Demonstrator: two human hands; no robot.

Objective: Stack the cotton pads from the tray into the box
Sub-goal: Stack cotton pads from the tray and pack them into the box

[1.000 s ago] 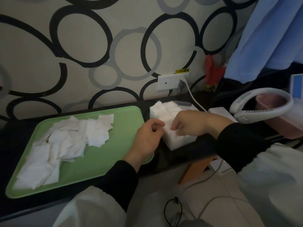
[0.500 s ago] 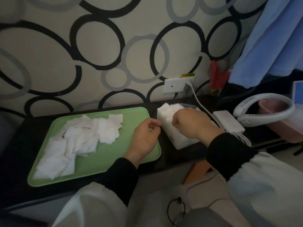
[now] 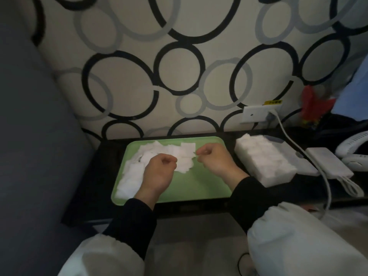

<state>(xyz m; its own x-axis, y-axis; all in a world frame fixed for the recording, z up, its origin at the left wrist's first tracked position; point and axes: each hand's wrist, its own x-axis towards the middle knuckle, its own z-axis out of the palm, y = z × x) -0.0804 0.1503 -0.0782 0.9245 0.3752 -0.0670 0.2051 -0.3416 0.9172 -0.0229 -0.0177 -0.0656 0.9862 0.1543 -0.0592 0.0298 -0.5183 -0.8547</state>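
Note:
A green tray (image 3: pixel 201 188) lies on the dark shelf with several loose white cotton pads (image 3: pixel 171 152) piled on its left and back part. The clear box (image 3: pixel 278 176) stands to the right of the tray, packed with stacked pads (image 3: pixel 260 158). My left hand (image 3: pixel 159 174) hovers over the pile with fingers curled, its fingertips down on the pads; whether it grips one is unclear. My right hand (image 3: pixel 217 162) is over the tray's back right, thumb and forefinger pinched at the edge of a pad.
A white charger block (image 3: pixel 328 164) with a cable running to the wall socket (image 3: pixel 256 114) lies right of the box. A white neck fan (image 3: pixel 354 150) sits at the far right. A grey cushion (image 3: pixel 35 136) fills the left side. Patterned wall behind.
Both hands have left the box and moved left over the tray's pads. The head view has swung left, so the tray is now central.

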